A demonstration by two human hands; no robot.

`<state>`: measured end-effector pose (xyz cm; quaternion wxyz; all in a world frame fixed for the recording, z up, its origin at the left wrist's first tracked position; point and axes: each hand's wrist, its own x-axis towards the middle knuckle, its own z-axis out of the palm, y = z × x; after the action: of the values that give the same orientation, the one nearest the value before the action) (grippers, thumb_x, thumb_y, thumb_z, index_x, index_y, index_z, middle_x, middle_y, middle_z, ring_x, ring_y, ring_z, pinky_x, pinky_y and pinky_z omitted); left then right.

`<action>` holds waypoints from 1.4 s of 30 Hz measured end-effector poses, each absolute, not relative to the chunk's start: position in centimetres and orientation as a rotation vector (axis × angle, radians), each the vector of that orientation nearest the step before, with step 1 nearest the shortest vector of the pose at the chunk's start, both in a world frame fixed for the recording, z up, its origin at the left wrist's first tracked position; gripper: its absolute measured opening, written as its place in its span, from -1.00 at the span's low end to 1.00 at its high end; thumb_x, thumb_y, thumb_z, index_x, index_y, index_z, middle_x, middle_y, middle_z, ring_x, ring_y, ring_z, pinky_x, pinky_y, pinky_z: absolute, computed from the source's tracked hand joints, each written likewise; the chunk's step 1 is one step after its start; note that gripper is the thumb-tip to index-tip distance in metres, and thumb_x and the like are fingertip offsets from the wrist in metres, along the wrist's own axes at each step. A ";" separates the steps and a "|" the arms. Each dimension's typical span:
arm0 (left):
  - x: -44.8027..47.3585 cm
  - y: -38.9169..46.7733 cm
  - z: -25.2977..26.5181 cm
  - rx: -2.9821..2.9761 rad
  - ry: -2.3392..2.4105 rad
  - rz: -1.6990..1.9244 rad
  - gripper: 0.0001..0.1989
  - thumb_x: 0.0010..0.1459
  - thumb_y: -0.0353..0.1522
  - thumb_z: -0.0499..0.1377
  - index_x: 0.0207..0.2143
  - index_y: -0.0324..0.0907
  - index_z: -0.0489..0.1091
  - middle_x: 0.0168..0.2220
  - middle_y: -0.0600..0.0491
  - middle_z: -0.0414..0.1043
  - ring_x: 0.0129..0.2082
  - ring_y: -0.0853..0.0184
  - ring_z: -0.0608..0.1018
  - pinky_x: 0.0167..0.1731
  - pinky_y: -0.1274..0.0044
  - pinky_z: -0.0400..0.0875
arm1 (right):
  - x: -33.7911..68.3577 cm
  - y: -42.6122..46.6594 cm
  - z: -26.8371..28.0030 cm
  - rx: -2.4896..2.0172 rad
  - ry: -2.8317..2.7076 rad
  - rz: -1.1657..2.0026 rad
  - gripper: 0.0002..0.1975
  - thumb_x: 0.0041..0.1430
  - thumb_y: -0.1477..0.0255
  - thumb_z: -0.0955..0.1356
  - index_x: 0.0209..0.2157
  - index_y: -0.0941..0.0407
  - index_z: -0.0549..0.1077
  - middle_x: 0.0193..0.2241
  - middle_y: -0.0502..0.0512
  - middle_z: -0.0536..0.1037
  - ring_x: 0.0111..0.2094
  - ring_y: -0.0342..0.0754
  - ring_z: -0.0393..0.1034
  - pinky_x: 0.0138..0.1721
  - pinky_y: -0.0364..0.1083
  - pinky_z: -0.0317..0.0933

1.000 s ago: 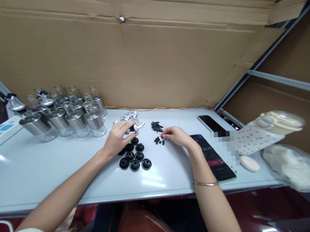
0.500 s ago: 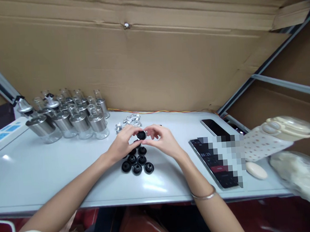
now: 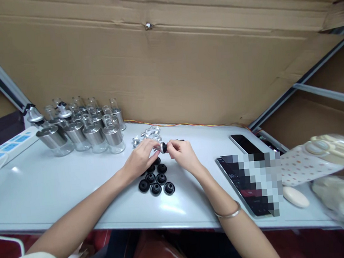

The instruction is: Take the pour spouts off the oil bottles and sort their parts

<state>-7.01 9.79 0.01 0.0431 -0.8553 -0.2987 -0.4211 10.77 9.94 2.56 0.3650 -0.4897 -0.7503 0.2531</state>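
Observation:
Between my hands is a black-and-silver bottle stopper (image 3: 163,147), turned on its side with its black end to the right. My left hand (image 3: 142,157) grips its silver side with the fingertips. On the black end, the thumb and fingers of my right hand (image 3: 182,154) are pinched together. Several round black stoppers (image 3: 161,178) lie on the table just below, some partly hidden by my left hand. Behind that hand is a small pile of silver metal pieces (image 3: 151,134).
Glass bottles with steel sleeves (image 3: 113,135) stand in rows at the left, two with tops on. A white power strip (image 3: 11,146) lies beside them. To the right are a phone (image 3: 244,144), a larger device (image 3: 241,183), a dotted container (image 3: 311,163) and a plastic bag (image 3: 341,199).
The stopper has turned from facing me to lying sideways. My right fingers have closed in on its black end. The whole view has shifted slightly.

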 end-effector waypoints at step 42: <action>-7.1 17.8 0.3 -2.527 -1.663 -0.771 -0.88 0.17 -0.42 0.08 -0.31 -0.24 0.41 -0.23 -0.12 0.48 -0.15 0.12 0.42 -0.19 0.35 0.19 | 13.6 10.4 2.7 -1.319 -2.347 0.589 -0.87 0.03 0.56 0.38 -0.32 0.18 0.53 -0.42 0.08 0.52 -0.41 -0.11 0.34 -0.32 -0.13 0.18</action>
<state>-7.15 17.79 0.31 0.0099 -0.8095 -0.5326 -0.2468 13.61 10.39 2.74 0.1919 -0.4696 -0.8358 0.2098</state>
